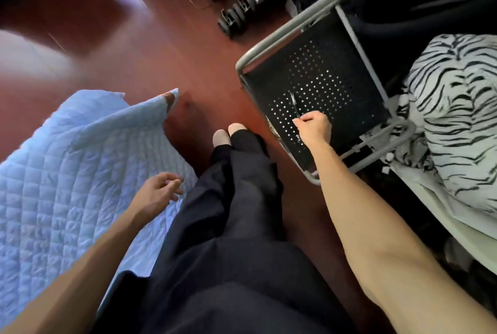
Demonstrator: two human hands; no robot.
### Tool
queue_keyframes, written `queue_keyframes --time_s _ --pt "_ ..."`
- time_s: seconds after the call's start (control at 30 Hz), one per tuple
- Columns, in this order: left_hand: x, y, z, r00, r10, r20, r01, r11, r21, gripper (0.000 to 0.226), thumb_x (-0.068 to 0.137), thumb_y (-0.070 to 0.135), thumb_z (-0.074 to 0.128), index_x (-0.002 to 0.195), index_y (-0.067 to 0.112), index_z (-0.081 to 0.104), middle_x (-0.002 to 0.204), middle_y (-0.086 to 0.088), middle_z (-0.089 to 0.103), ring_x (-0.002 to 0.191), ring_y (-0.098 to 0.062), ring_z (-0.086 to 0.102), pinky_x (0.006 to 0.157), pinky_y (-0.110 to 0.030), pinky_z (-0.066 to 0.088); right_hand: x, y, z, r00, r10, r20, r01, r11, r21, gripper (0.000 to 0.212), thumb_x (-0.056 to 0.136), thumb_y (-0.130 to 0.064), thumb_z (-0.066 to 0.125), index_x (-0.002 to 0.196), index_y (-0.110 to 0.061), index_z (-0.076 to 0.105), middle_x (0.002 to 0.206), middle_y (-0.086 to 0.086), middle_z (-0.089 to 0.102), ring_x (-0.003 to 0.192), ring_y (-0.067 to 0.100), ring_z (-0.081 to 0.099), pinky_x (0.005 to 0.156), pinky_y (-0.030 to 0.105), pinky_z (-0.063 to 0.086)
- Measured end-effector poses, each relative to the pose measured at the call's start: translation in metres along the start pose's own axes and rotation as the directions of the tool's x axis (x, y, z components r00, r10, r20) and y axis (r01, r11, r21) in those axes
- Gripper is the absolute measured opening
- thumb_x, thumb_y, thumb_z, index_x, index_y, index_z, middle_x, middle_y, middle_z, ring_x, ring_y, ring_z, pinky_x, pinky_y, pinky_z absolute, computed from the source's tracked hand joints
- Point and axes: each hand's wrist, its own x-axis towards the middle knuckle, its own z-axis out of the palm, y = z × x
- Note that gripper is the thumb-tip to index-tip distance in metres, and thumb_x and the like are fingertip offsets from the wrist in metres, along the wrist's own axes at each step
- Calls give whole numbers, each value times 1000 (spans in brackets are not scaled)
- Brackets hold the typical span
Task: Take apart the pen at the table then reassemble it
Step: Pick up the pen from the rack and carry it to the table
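The right hand (314,126) reaches out over a black perforated table (336,64) with a grey tube frame (290,24), its fingers curled together and pinching the near end of the pen (294,104). The pen lies on the perforated top near the table's front edge, pointing away from the hand. The left hand (158,193) hovers with its fingers loosely spread and holding nothing, above the edge of a pale blue quilt (67,172). Dark trousers (242,212) run down the middle toward the red-brown floor (161,59). A zebra-striped cloth (457,118) lies just beyond the table's right side.
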Motion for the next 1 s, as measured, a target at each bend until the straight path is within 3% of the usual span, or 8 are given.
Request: queue_keyframes --time_s 0.13,0.6,0.67,0.8,0.9,1.0 --pt "12 -5 6 999 -28 31 27 999 20 16 104 12 51 105 11 67 92 -13 72 70 -21 64 63 -26 46 19 -6 14 1000 8 -23 -8 1000 -10 28 93 -30 81 117 -18 73 119 7 77 110 27 71 95 41 57" --pt "-18 -1 10 998 -58 -4 58 998 -11 23 105 8 48 116 -4 66 104 -28 71 76 -27 61 64 -27 45 12 -16 10 999 52 2 -52 999 9 23 92 -26 81 113 -17 75 116 8 78 102 29 76 90 51 63" --pt "-24 0 8 999 -47 -24 46 998 -40 24 105 7 49 115 -6 65 104 -30 71 74 -27 60 60 -22 47 -1 -21 2 1000 18 6 -18 1000 18 21 91 -28 82 109 -19 77 114 6 78 103 31 75 90 50 62" --pt "-43 -3 8 997 -32 -69 24 994 -111 20 104 8 49 111 -2 65 91 -20 69 66 -22 60 51 -13 46 -39 -34 -15 989 -131 62 131 991 5 26 91 -32 82 110 -16 78 88 -6 71 102 23 72 94 38 58" --pt "-55 -11 9 994 -13 -105 -7 983 -183 18 103 5 49 108 -1 65 85 -17 67 63 -20 57 51 -16 45 -74 -46 -27 963 -241 121 243 970 4 28 91 -36 81 111 -17 78 96 -4 76 97 21 74 92 41 60" --pt "-67 -25 13 992 -17 -127 -16 967 -254 15 103 6 49 103 5 64 81 -12 66 63 -20 58 51 -18 43 -107 -55 -34 923 -334 193 341 940 -3 28 93 -37 80 113 -17 77 97 -5 77 93 16 74 83 31 58"
